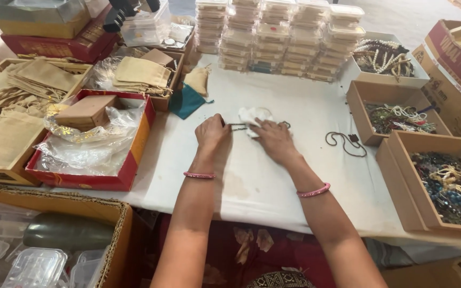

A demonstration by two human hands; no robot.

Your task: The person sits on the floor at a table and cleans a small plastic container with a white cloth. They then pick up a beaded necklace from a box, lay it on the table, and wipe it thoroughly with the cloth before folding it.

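On the white table [305, 106], 2 hands stretch a dark bead string [238, 126]: left hand [212, 132] grip pinching, right hand [273, 137] pressing.

Bead boxes [396, 114] rt, pouches [33, 80] lft

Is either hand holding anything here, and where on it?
Both hands pinch a dark beaded strand stretched between them: left hand at one end, right hand at the other, over white cloth.

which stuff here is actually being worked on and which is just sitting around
In hand:
- left hand and right hand on a dark beaded string
- white cloth under it

Lying about:
- dark necklace
- teal pouch
- stacked clear boxes
- bead-filled cardboard boxes
- tan pouches
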